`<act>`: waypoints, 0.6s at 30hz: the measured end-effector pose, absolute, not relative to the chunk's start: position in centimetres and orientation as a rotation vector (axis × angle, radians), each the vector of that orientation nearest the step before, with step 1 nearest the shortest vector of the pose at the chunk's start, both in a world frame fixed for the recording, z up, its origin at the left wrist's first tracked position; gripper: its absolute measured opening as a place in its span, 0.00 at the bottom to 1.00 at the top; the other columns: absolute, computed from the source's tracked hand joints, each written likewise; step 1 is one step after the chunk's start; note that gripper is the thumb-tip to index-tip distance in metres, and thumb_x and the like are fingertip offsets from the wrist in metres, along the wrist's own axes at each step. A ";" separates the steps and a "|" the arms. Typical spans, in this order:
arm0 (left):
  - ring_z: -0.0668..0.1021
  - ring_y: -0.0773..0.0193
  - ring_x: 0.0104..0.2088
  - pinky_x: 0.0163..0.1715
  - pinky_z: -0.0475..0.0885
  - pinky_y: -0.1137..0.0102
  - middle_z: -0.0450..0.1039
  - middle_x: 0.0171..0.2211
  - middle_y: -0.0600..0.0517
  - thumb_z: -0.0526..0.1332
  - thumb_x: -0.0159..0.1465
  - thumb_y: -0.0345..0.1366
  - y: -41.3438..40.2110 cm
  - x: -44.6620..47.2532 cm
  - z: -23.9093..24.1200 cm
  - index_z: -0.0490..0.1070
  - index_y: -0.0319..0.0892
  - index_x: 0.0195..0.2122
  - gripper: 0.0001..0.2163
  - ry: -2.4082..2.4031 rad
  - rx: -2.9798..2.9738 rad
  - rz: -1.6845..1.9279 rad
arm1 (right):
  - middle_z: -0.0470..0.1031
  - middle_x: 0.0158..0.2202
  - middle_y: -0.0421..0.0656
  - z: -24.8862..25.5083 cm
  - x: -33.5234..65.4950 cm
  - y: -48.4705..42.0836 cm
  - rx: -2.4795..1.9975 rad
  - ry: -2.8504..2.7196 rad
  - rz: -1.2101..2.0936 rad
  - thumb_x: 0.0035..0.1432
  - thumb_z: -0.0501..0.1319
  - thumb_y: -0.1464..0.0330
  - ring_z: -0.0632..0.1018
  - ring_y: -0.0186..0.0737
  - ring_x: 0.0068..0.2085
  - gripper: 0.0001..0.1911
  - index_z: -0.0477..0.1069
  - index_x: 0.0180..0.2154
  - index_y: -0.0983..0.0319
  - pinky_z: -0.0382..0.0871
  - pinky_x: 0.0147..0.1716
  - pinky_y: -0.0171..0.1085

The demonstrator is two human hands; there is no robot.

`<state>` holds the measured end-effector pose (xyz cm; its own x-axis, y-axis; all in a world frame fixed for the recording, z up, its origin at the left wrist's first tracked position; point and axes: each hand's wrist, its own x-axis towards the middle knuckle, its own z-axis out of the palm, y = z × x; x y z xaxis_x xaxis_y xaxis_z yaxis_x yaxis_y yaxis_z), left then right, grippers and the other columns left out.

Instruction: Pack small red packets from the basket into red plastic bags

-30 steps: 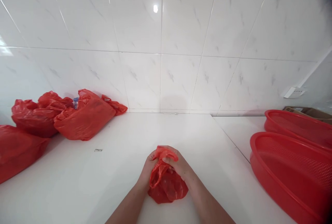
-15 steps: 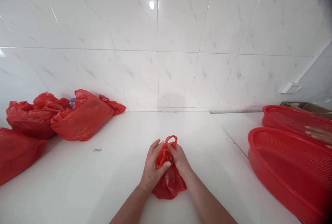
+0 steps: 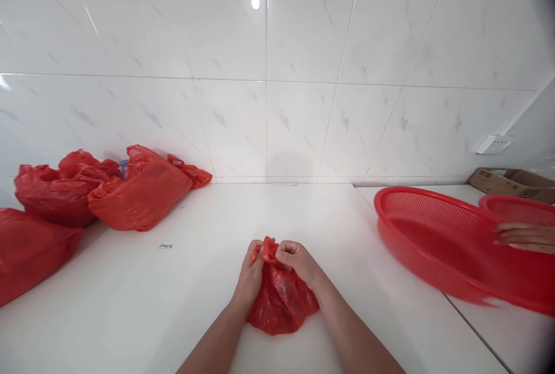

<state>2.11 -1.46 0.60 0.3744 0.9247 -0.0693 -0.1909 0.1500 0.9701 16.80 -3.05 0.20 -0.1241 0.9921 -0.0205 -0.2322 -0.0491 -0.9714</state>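
A small red plastic bag (image 3: 281, 304) lies on the white counter (image 3: 195, 293) right in front of me. My left hand (image 3: 250, 276) and my right hand (image 3: 297, 261) are both closed on the bag's gathered handles at its top, fingers pinched together. The bag's bulging body sits between my wrists.
Several filled red plastic bags (image 3: 139, 192) lie against the tiled wall at the left. A large red mesh basket (image 3: 437, 241) is at the right, with another person's hand (image 3: 522, 236) on it. A second red basket (image 3: 520, 209) and a cardboard box (image 3: 511, 180) sit behind it.
My fingers have closed tighter round the bag's handles. Another person's hand has come in at the right and pushed the large red basket leftward toward me.
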 end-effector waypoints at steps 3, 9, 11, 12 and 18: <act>0.75 0.64 0.31 0.31 0.70 0.69 0.72 0.37 0.52 0.53 0.61 0.50 -1.6 2.0 0.7 0.61 0.49 0.46 0.16 0.817 1.134 0.890 | 0.67 0.26 0.35 0.2 16.9 -3.1 -1.024 -1.106 1.382 0.47 0.63 0.66 0.67 0.32 0.26 0.08 0.65 0.28 0.60 0.61 0.29 0.33; 0.76 0.61 0.37 0.38 0.71 0.67 0.72 0.45 0.48 0.52 0.63 0.48 -1.9 2.3 1.2 0.64 0.47 0.50 0.17 0.866 1.320 0.930 | 0.68 0.25 0.34 -0.3 16.8 -2.8 -1.355 -1.154 1.036 0.44 0.57 0.72 0.68 0.33 0.24 0.14 0.67 0.36 0.56 0.60 0.24 0.32; 0.75 0.59 0.41 0.41 0.70 0.67 0.72 0.46 0.48 0.52 0.63 0.43 -2.0 2.5 1.1 0.68 0.46 0.44 0.13 0.873 1.409 0.972 | 0.67 0.22 0.34 -0.6 16.9 -2.5 -1.427 -1.109 0.944 0.42 0.56 0.73 0.66 0.33 0.23 0.13 0.68 0.34 0.56 0.58 0.23 0.32; 0.75 0.59 0.42 0.42 0.70 0.67 0.72 0.46 0.48 0.52 0.62 0.41 -2.0 2.6 1.0 0.69 0.46 0.42 0.12 0.883 1.443 0.980 | 0.68 0.22 0.34 -0.7 16.9 -2.4 -1.434 -1.090 0.931 0.43 0.56 0.73 0.66 0.33 0.24 0.12 0.69 0.33 0.57 0.58 0.23 0.33; 0.75 0.62 0.37 0.37 0.70 0.66 0.73 0.40 0.51 0.55 0.60 0.36 -1.9 2.9 0.1 0.64 0.46 0.38 0.05 0.998 1.410 1.068 | 0.75 0.28 0.39 -0.3 17.3 -2.2 -1.306 -1.030 1.077 0.43 0.54 0.72 0.72 0.35 0.28 0.13 0.74 0.30 0.59 0.64 0.30 0.35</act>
